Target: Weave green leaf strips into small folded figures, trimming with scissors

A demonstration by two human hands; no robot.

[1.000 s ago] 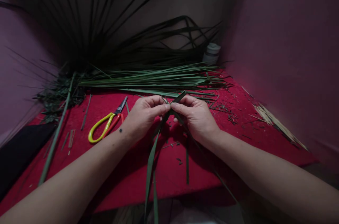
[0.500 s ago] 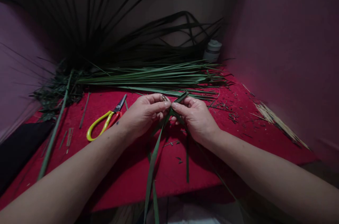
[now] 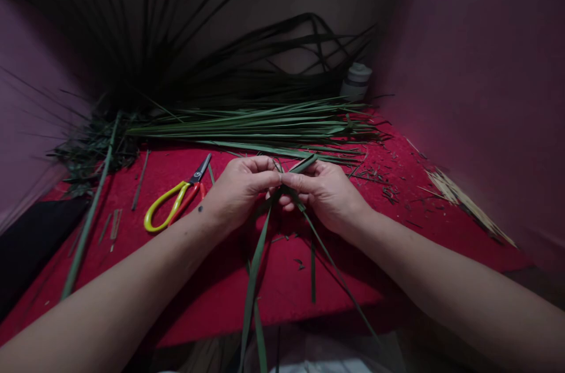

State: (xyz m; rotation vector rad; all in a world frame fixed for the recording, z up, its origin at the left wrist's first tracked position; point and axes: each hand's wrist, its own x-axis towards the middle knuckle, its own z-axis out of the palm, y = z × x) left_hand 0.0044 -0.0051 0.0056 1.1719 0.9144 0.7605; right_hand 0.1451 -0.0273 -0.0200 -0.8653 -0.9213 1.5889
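Over the middle of the red cloth, my left hand (image 3: 247, 185) and my right hand (image 3: 329, 190) meet at the thumbs, both closed on green leaf strips (image 3: 255, 279). The strips cross between my fingertips, where their exact folding is partly hidden. Long ends hang down past the table's front edge, and a thin one slants to the right. A short folded piece juts up above my right thumb. Scissors (image 3: 176, 202) with yellow and red handles lie beside my left wrist.
A pile of long green leaves (image 3: 265, 123) stretches across the back of the red cloth (image 3: 176, 285). A white container (image 3: 355, 82) stands at the back right. Pale thin sticks (image 3: 470, 208) lie at the right, a green stalk (image 3: 92, 208) and dark cloth (image 3: 39, 243) at the left.
My right thumb has shifted left against my left fingertips. The thin strip on the right now hangs clear of my right hand. A small loop by my left fingers shows less.
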